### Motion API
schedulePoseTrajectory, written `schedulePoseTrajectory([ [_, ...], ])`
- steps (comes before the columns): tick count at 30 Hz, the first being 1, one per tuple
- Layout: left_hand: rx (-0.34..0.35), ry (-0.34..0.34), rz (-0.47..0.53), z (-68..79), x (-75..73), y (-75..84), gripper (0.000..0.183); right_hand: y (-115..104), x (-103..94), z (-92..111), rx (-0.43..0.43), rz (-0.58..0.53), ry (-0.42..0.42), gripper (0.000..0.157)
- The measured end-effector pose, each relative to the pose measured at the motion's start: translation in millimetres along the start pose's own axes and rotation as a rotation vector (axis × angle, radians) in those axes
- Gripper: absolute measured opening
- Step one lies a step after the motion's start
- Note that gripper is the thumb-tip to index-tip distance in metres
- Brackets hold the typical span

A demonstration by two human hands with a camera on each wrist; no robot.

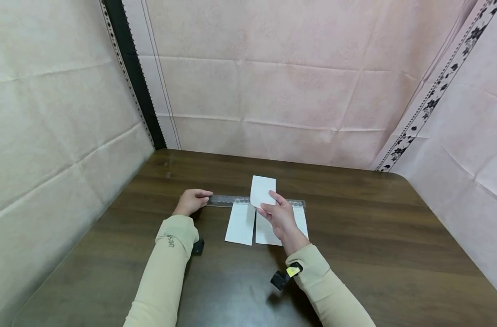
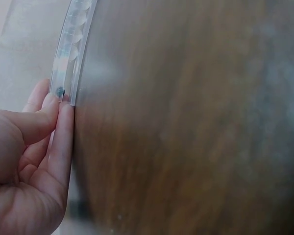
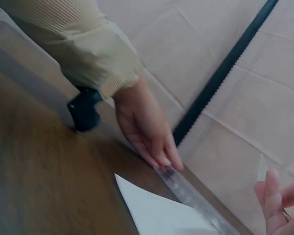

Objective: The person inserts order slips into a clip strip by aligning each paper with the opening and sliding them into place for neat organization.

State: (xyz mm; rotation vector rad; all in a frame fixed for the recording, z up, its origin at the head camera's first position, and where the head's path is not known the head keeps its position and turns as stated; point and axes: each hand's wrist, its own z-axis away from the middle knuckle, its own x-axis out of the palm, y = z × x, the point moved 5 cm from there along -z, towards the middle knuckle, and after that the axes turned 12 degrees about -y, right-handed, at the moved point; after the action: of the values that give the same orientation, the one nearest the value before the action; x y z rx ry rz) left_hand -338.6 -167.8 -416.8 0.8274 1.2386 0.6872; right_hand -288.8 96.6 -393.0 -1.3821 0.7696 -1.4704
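Note:
A clear plastic ruler (image 1: 221, 200) runs sideways along the far edges of two white paper pieces on the table, a left one (image 1: 239, 225) and a right one (image 1: 266, 232). My left hand (image 1: 189, 201) pinches the ruler's left end; the left wrist view shows thumb and fingers on the ruler (image 2: 71, 44). Between thumb and fingers, my right hand (image 1: 283, 221) holds a smaller white paper piece (image 1: 262, 190) upright above the ruler. That hand hides part of the right paper. In the right wrist view, the held paper (image 3: 262, 170) shows nearly edge-on.
The brown wooden table (image 1: 375, 254) has rounded far corners. Pale cloth (image 1: 252, 91) hangs behind it and on both sides, with a black strip (image 1: 138, 68) at the left corner. Black wrist cameras sit on both sleeves, one (image 1: 280, 279) under the right wrist.

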Motion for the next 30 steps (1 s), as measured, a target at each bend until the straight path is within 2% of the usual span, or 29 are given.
schedulePoseTrajectory([
  [11,0.004,0.013,-0.025,-1.3,-0.6,-1.1,0.025,35.9,45.4,5.0,0.046,0.019,-0.079,0.057],
  [17,0.009,0.020,-0.026,0.3,-0.8,1.2,0.024,52.2,63.9,11.4,0.065,0.026,-0.111,0.056],
  [25,-0.009,0.013,0.077,0.1,0.6,-1.7,0.023,71.7,80.9,22.7,0.118,0.027,-0.148,0.055],
  [30,0.004,0.009,0.094,2.0,0.7,0.6,0.024,78.6,86.1,28.0,0.140,0.023,-0.169,0.055],
])
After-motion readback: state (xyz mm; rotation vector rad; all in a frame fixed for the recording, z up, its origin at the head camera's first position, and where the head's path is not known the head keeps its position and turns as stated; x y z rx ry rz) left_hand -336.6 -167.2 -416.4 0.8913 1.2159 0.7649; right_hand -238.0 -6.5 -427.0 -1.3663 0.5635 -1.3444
